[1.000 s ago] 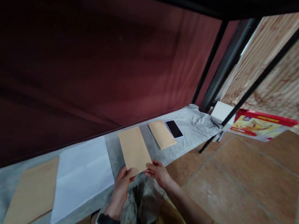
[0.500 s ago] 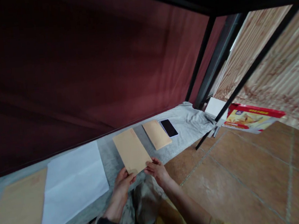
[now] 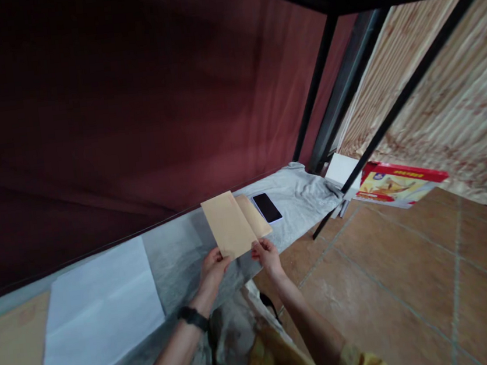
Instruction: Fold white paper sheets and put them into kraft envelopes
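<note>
A tan paper envelope (image 3: 229,224) is held by its two near corners between my hands. My left hand (image 3: 214,266) pinches the left near corner, with the thumb on top. At the right near corner, my right hand (image 3: 266,254) grips the paper. Partly covered by the held envelope is another tan envelope (image 3: 254,215), lying on the grey cloth. A dark-screened phone (image 3: 267,207) lies just to the right of it.
White paper sheets (image 3: 100,316) and larger tan envelopes (image 3: 14,349) lie to the left on the cloth-covered bench (image 3: 175,243). A dark red curtain (image 3: 153,128) hangs behind. Black metal bars (image 3: 316,92) and a red-yellow box (image 3: 397,182) are on the right.
Both my hands have carried the held envelope to the right, so it now overlaps the envelope beside the phone. The view has shifted slightly to the right.
</note>
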`<action>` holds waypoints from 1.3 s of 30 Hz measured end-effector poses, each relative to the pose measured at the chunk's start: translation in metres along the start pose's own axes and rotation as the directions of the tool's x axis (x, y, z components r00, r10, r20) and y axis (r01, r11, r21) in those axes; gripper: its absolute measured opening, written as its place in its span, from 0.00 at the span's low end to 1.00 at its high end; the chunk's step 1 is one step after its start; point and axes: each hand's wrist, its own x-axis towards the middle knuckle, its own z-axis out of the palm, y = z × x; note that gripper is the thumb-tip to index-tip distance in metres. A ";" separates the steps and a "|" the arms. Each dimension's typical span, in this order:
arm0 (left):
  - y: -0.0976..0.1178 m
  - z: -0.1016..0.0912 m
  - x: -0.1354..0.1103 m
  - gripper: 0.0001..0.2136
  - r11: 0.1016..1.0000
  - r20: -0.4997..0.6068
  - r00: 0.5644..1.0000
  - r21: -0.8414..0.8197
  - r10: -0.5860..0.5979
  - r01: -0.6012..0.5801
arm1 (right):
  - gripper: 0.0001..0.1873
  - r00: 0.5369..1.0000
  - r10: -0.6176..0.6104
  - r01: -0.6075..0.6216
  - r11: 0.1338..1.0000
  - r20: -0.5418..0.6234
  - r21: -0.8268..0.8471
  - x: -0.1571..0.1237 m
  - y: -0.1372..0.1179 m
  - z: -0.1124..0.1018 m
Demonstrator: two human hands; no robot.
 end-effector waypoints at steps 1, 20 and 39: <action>0.001 0.009 0.006 0.17 1.000 0.008 1.000 0.009 0.006 -0.006 | 0.26 1.000 -0.007 0.007 1.000 -0.019 -0.007 0.008 -0.003 -0.005; -0.021 0.069 0.063 0.17 0.975 -0.058 0.998 0.222 0.038 -0.024 | 0.25 0.995 -0.025 0.016 0.996 -0.094 -0.091 0.076 -0.005 -0.052; -0.007 0.075 0.051 0.25 0.878 -0.041 0.995 0.475 0.095 -0.064 | 0.26 0.999 -0.021 0.016 0.980 -0.024 -0.197 0.075 0.000 -0.060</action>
